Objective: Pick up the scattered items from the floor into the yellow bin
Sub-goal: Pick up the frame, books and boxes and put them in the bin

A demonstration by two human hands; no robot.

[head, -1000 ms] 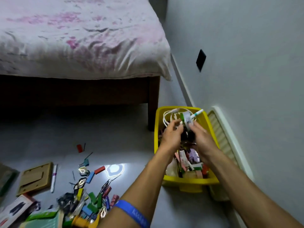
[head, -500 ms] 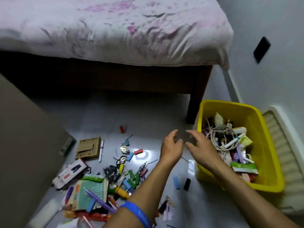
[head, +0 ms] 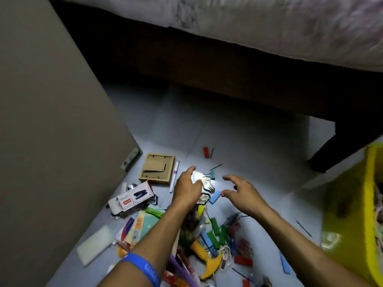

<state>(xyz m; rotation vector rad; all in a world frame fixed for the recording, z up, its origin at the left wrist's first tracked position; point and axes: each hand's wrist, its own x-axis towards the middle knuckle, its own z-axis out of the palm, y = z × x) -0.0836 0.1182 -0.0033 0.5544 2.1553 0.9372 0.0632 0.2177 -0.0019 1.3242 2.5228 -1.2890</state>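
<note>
Both my hands hover empty over the scattered items on the grey floor. My left hand [head: 187, 188] has relaxed fingers above the metal clips [head: 207, 186] and a bright glare spot. My right hand [head: 241, 192] is spread open just right of a small red block [head: 223, 193] and a blue block [head: 215, 197]. The yellow bin [head: 358, 224] stands at the right edge, partly cut off. A dense pile of coloured blocks [head: 215, 233], pens and a yellow banana-shaped piece [head: 209, 264] lies between my forearms.
A wooden frame [head: 157, 168] and white pen [head: 174, 177] lie left of my hands, with a stapler box [head: 134, 197], notebooks and a white pad [head: 96, 244] nearer. A tan cabinet side [head: 51, 131] stands left. The bed and its dark leg [head: 339, 146] are behind.
My hands left the bin, where they dropped what they held, and swung left and down to the floor pile. The view turned left, so the bin slid to the right edge.
</note>
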